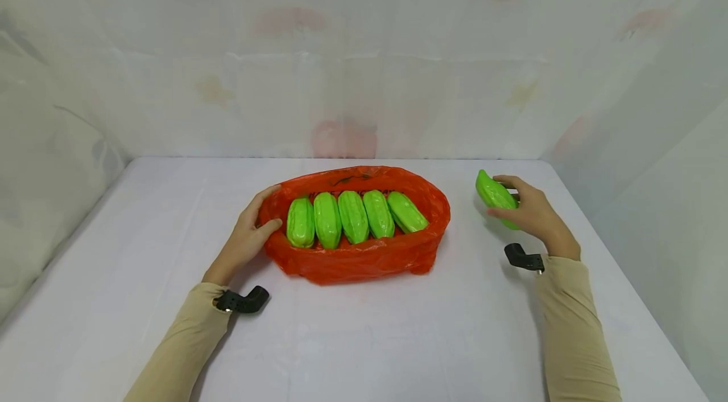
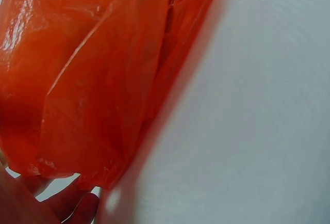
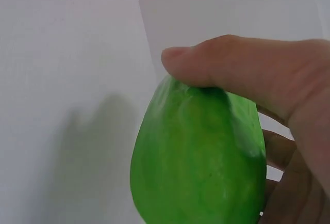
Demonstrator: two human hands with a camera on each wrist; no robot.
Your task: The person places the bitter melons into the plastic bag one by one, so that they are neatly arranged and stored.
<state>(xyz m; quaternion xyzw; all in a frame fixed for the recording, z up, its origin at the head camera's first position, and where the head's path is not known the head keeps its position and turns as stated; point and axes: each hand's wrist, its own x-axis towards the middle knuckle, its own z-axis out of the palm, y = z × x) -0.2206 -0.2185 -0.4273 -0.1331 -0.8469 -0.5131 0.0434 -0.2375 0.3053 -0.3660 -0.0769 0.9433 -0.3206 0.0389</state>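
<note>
A red plastic bag (image 1: 364, 263) lies open at the top on the white table. Inside it, several bright green ridged fruits (image 1: 354, 217) are lined up side by side. My left hand (image 1: 248, 232) holds the bag's left end, thumb on the near side and fingertips at the rim; the left wrist view shows its fingers (image 2: 67, 203) against the red plastic. To the right of the bag, my right hand (image 1: 531, 207) grips another green fruit (image 1: 493, 192) with its pointed end tilted up and left. The thumb (image 3: 227, 61) lies across this fruit in the right wrist view.
The white-covered table (image 1: 364, 339) ends at a pale patterned cloth backdrop (image 1: 387, 92). More pale sheeting rises along the left and right sides. Black wrist cameras (image 1: 244, 301) jut from both sleeves over the tabletop.
</note>
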